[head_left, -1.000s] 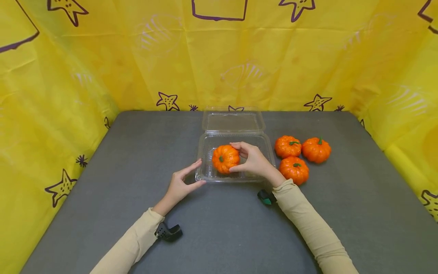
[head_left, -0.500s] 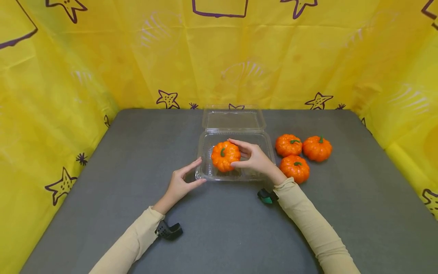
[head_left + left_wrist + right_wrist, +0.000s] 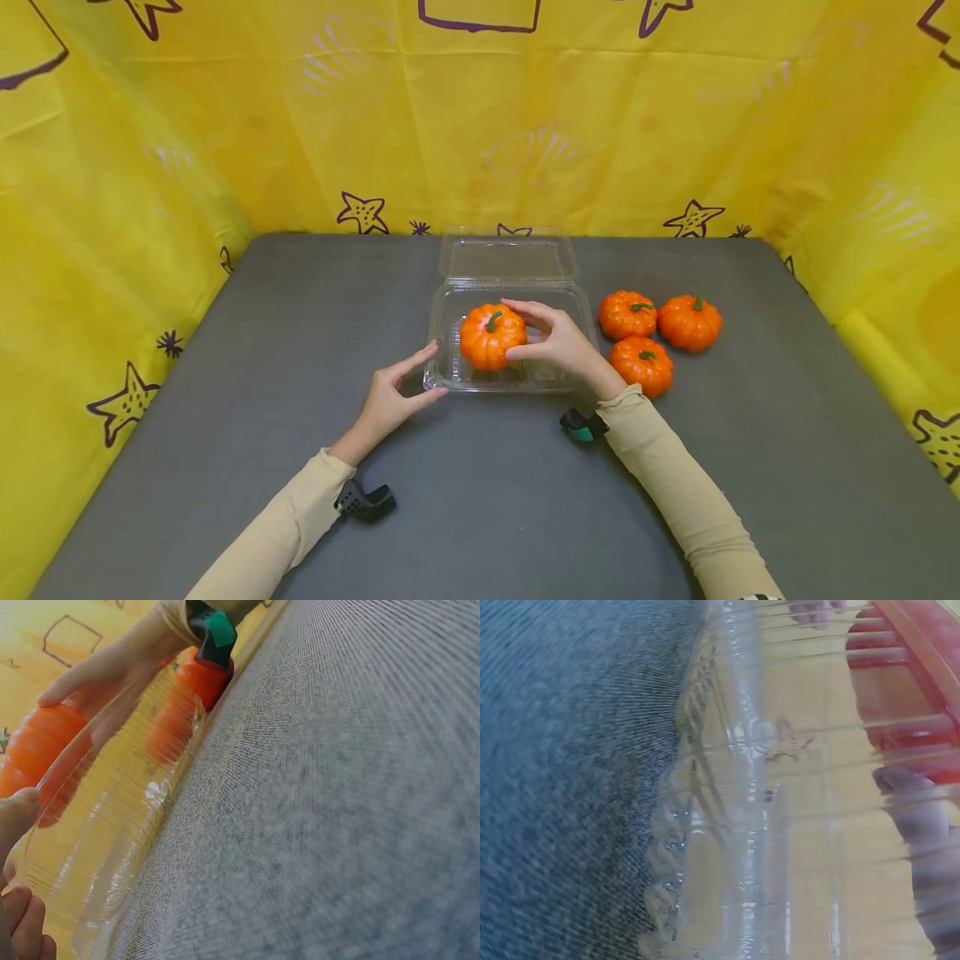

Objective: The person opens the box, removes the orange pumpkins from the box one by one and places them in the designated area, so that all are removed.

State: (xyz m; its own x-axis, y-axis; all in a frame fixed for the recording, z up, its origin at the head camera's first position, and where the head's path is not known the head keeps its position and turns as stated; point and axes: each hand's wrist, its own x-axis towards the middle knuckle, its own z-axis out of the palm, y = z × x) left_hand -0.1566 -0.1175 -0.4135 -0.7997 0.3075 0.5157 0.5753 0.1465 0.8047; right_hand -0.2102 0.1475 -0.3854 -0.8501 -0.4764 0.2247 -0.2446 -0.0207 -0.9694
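My right hand [image 3: 558, 340] holds a small orange pumpkin [image 3: 491, 337] over the left half of a clear plastic clamshell container [image 3: 517, 385], its thumb and fingers on the pumpkin's right side. The green stem points up and slightly away. My left hand [image 3: 386, 404] has thumb and index finger spread at the container's front left corner, fingertips touching its edge. In the left wrist view, the left thumb [image 3: 19, 810] is by the rim and the other fingers are bent lower down. The right wrist view shows the pumpkin [image 3: 900, 667] through the clear wall [image 3: 742, 825].
Three more orange pumpkins sit together right of the container: one at the back [image 3: 627, 315], one farther right [image 3: 690, 323] and one in front [image 3: 641, 367]. The container's lid [image 3: 508, 258] lies folded back. Yellow patterned cloth [image 3: 480, 125] surrounds the grey table [image 3: 480, 500].
The held pumpkin has turned in my right hand, its stem swinging from facing the camera to pointing upward. My left hand stays at the container's corner. The head view has shifted slightly.
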